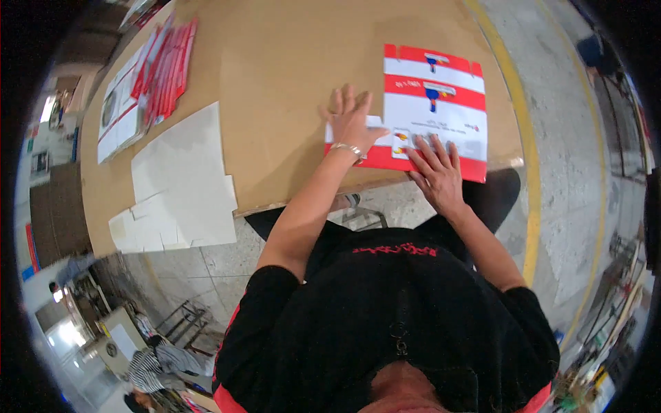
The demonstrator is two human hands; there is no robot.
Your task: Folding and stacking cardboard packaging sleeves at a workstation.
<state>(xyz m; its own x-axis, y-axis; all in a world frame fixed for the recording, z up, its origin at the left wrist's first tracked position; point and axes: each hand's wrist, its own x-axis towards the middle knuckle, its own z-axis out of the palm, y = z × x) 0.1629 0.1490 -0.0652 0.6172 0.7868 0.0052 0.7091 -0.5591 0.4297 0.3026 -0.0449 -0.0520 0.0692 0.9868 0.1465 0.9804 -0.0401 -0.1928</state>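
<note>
- We see a flat red and white box sheet (435, 110) lying on the right, near part of the table (289, 62). Its near edge hangs a little over the table's edge.
- It is thin card, cut with flaps and fold lines, and it looks smooth and a bit shiny.
- We think it is very light and bendy, so it could slide on the table or crease if pushed hard. The edges and flaps look like the best places to take hold.
- Our left hand (350, 124) lies flat, fingers spread wide, pressing on the sheet's left near corner. It grips nothing. A shiny bracelet (346, 147) sits on that wrist.
- Our right hand (436, 168) also lies open and flat, fingers spread, on the near edge of the sheet. It holds nothing, it only presses down.
- The table top is brown and dull, like plain cardboard.
- To the left, well apart from the hands, lie plain white flat sheets (182, 186) with cut-out tabs.
- Far left is a pile of more red and white sheets (148, 79), fanned out.
- On the right, the grey stone floor (564, 138) has a yellow line (525, 144) on it.
- We wear a black shirt (385, 323).
</note>
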